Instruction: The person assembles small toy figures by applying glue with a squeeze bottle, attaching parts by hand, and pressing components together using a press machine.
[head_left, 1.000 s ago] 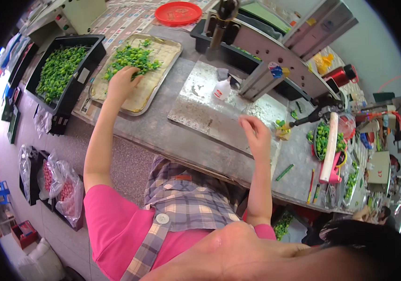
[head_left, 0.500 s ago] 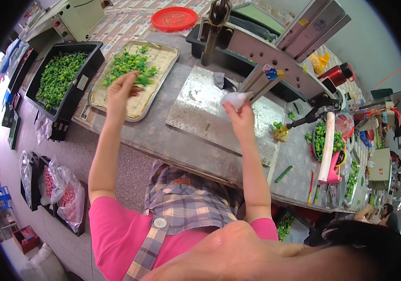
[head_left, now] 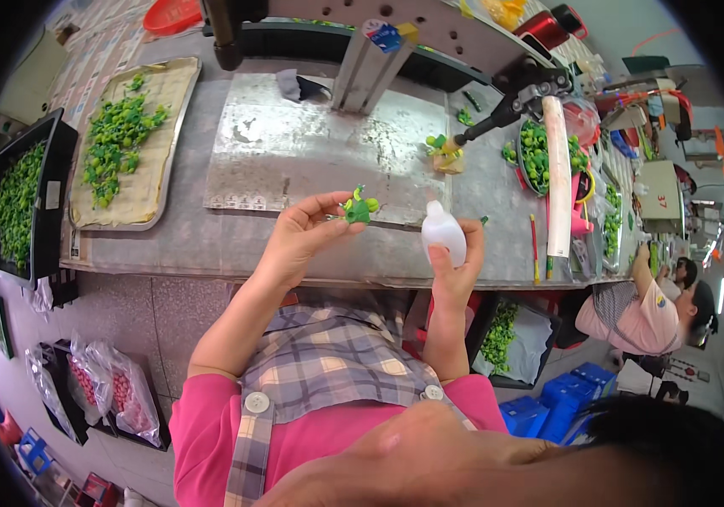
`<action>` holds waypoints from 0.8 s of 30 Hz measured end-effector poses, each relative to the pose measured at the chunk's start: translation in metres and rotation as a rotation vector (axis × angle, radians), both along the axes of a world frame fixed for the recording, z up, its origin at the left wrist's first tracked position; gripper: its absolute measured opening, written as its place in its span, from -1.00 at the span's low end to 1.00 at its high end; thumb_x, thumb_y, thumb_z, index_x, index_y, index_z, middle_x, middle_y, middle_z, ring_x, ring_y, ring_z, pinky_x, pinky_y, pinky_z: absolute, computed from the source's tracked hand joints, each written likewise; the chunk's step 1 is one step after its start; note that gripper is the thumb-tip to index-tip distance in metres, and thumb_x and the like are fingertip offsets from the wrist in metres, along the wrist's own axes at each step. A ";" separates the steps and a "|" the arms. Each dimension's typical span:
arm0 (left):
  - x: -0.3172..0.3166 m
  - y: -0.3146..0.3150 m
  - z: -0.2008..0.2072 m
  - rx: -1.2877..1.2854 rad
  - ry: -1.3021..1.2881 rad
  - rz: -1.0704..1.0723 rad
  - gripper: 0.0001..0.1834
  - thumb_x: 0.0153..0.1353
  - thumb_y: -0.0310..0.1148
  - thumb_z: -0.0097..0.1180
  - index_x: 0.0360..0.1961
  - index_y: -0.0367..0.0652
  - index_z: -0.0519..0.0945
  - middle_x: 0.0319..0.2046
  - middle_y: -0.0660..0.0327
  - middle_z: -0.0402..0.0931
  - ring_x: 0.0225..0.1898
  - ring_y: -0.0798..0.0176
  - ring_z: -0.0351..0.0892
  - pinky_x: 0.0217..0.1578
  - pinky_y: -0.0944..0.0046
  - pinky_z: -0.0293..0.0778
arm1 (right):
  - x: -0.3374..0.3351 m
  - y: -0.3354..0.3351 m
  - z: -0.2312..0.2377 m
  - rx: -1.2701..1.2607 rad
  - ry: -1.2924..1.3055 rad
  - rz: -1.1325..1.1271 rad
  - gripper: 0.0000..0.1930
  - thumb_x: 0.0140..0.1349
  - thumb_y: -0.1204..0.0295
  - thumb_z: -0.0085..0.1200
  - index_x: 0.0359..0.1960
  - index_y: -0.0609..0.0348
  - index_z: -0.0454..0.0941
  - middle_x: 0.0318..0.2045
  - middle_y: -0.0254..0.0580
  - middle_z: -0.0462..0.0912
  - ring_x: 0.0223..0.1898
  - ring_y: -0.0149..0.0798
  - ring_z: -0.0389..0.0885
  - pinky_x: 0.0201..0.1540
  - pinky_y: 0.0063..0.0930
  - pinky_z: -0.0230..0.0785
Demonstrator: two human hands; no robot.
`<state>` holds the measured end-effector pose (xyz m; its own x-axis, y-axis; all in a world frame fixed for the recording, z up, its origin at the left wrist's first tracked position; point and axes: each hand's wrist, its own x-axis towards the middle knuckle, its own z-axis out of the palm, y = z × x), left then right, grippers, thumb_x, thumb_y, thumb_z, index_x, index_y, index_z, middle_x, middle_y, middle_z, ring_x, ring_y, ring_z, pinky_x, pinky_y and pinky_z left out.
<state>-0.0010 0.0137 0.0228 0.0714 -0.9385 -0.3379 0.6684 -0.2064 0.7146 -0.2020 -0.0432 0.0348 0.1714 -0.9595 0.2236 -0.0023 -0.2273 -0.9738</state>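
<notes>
My left hand [head_left: 299,235] pinches a small green plastic piece [head_left: 359,207] with yellow-green knobs, raised in front of the metal plate [head_left: 252,144]. Upright in my right hand [head_left: 457,270] is a white squeeze bottle [head_left: 444,235] with a short nozzle, and the fingers wrap round its side. A gap separates the bottle from the green piece. On the left of the table lies a cloth-lined tray [head_left: 178,93] with many similar green pieces [head_left: 121,139] heaped on it. Another such piece sits on a small yellowish block [head_left: 448,160] beyond the bottle, under a dark rod.
A metal machine frame [head_left: 362,68] stands over the plate. Left of the tray is a black bin [head_left: 51,194] of green pieces. To the right are a round bowl [head_left: 524,173] of green pieces, a white tube [head_left: 558,177] and pens [head_left: 535,245]. Another person [head_left: 632,313] sits far right.
My left hand has left the tray and come right, bringing a green piece. My right hand has drawn nearer with the bottle, now upright. The view has turned to the right.
</notes>
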 end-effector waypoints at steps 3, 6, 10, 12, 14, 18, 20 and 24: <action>-0.004 0.004 -0.003 -0.019 -0.120 -0.011 -0.64 0.05 -0.59 0.06 -0.07 -0.34 0.42 -0.29 0.23 0.42 -0.21 0.27 0.53 -0.15 0.38 0.47 | -0.008 0.004 0.002 -0.043 -0.069 -0.036 -0.62 -0.13 0.31 0.29 -0.37 0.18 0.35 -0.45 -0.39 0.38 -0.44 -0.54 0.32 -0.39 -0.69 0.16; -0.008 0.005 -0.006 -0.052 -0.195 0.004 -0.67 0.05 -0.60 0.05 -0.09 -0.35 0.45 -0.30 0.21 0.45 -0.23 0.29 0.53 -0.16 0.40 0.47 | -0.003 0.003 0.008 -0.194 -0.139 -0.108 -0.63 -0.12 0.28 0.28 -0.40 0.19 0.36 -0.46 -0.36 0.38 -0.46 -0.50 0.32 -0.40 -0.66 0.16; -0.010 0.008 -0.004 -0.072 -0.245 0.015 -0.70 0.05 -0.61 0.05 -0.12 -0.35 0.47 -0.32 0.20 0.48 -0.27 0.34 0.53 -0.18 0.41 0.47 | -0.001 0.001 0.005 -0.277 -0.182 -0.119 -0.61 -0.11 0.21 0.26 -0.41 0.20 0.37 -0.47 -0.32 0.38 -0.47 -0.45 0.33 -0.42 -0.63 0.15; -0.011 0.009 -0.006 -0.084 -0.283 0.038 -0.71 0.05 -0.59 0.07 -0.14 -0.36 0.47 -0.35 0.14 0.51 -0.32 0.30 0.55 -0.23 0.37 0.49 | 0.000 0.001 0.004 -0.402 -0.090 -0.127 -0.59 -0.11 0.15 0.25 -0.44 0.21 0.38 -0.53 -0.29 0.40 -0.53 -0.40 0.34 -0.47 -0.59 0.15; -0.011 0.009 -0.007 -0.097 -0.321 0.060 -0.72 0.05 -0.56 0.08 -0.16 -0.37 0.48 -0.39 0.08 0.55 -0.36 0.27 0.57 -0.27 0.34 0.52 | -0.002 0.004 0.009 -0.423 0.029 -0.086 -0.58 -0.12 0.14 0.25 -0.45 0.20 0.38 -0.58 -0.28 0.41 -0.57 -0.38 0.34 -0.52 -0.57 0.14; -0.008 0.010 -0.007 -0.090 -0.315 0.042 -0.73 0.05 -0.58 0.08 -0.17 -0.37 0.49 -0.37 0.11 0.54 -0.33 0.33 0.55 -0.24 0.40 0.49 | 0.000 0.008 0.014 -0.509 0.215 -0.045 -0.59 -0.14 0.13 0.26 -0.48 0.19 0.39 -0.69 -0.24 0.42 -0.70 -0.29 0.33 -0.64 -0.51 0.14; -0.006 0.010 -0.008 -0.081 -0.298 0.013 -0.72 0.06 -0.59 0.07 -0.15 -0.36 0.49 -0.33 0.17 0.53 -0.29 0.38 0.53 -0.21 0.45 0.45 | 0.003 0.012 0.013 -0.486 0.245 -0.051 -0.55 -0.10 0.07 0.22 -0.48 0.21 0.37 -0.64 -0.28 0.38 -0.65 -0.36 0.30 -0.59 -0.54 0.11; -0.005 0.010 -0.008 -0.085 -0.316 0.012 -0.73 0.06 -0.56 0.08 -0.16 -0.34 0.50 -0.35 0.18 0.54 -0.31 0.40 0.52 -0.24 0.45 0.44 | 0.002 0.010 0.014 -0.493 0.285 -0.017 -0.61 -0.15 0.16 0.27 -0.49 0.18 0.39 -0.68 -0.22 0.44 -0.69 -0.25 0.37 -0.63 -0.48 0.20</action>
